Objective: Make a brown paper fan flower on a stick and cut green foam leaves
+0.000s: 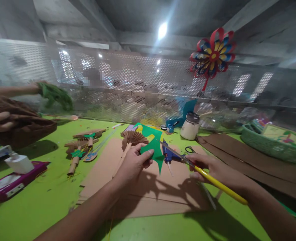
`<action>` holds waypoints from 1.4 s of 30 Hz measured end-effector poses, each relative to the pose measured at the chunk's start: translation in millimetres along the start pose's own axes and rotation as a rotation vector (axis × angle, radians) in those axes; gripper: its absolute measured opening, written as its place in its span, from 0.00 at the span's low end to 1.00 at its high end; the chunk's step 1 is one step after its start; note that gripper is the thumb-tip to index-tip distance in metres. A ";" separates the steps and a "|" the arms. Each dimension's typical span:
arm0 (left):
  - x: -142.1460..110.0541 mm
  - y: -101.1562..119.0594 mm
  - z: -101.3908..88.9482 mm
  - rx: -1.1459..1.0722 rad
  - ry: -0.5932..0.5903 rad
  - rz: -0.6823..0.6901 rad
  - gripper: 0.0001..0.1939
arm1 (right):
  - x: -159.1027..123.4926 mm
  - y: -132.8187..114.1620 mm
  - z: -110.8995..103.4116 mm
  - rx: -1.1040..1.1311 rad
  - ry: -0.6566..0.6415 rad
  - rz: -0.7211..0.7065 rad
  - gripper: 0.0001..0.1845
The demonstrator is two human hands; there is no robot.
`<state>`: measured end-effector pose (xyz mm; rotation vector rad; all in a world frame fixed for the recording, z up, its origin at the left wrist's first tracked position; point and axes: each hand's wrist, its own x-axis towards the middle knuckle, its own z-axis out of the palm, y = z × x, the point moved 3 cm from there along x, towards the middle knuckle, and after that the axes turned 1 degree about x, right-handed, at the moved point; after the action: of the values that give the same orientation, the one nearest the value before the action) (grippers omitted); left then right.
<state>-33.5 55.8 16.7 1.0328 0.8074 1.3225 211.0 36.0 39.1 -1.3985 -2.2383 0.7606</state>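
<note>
My left hand (135, 159) pinches a green paper cutout (154, 150) with pointed edges between thumb and fingers. In my right hand (205, 167) is a pair of scissors (219, 185) with a long yellow handle; its metal blades point left, close to the paper's upper right edge. Behind the blades, a blue glue gun (171, 154) lies on brown cardboard sheets (160, 204). A pleated brown paper fan (134, 139) on a rolled stick rests just beyond my left hand. More green paper (148, 130) lies past the cutout.
Several brown paper pieces with green stars (78, 153) lie left on the green table. A purple power strip (19, 180) holds a white plug. Farther left, a co-worker's hands hold brown paper (19, 124). A jar (191, 126), a green basket (275, 147) and mesh (137, 90) stand beyond.
</note>
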 end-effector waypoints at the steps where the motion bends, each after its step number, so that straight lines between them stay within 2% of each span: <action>1: -0.8 -0.4 0.6 -0.005 -0.006 -0.012 0.12 | 1.9 -2.7 -0.3 0.012 -0.018 -0.012 0.24; 8: -5.6 -1.7 4.8 -0.031 -0.001 -0.076 0.12 | -0.2 -15.1 9.2 0.146 0.017 -0.028 0.16; 16: -7.4 2.2 5.5 -0.005 0.028 -0.008 0.11 | -3.8 -5.3 25.4 0.184 0.058 -0.056 0.17; 20: -6.5 2.9 5.2 0.007 0.028 -0.001 0.10 | -5.5 -3.9 24.3 0.167 0.106 -0.045 0.16; 26: -5.7 3.2 4.8 0.001 0.035 0.002 0.11 | -8.7 -13.3 18.8 0.135 0.094 -0.011 0.14; 31: -4.7 4.2 2.6 0.000 0.051 0.013 0.12 | -11.0 -10.4 15.9 0.088 0.076 -0.019 0.15; 35: -4.0 3.5 1.4 0.006 0.060 -0.011 0.11 | -12.7 -6.5 14.9 0.037 0.077 -0.021 0.16; 42: -3.9 1.5 1.0 0.021 0.005 -0.072 0.10 | -14.2 -11.5 12.2 -0.005 0.095 -0.008 0.21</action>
<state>-33.6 51.8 18.1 1.0080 0.8560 1.2580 202.0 16.2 36.2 -1.3969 -2.1736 0.6722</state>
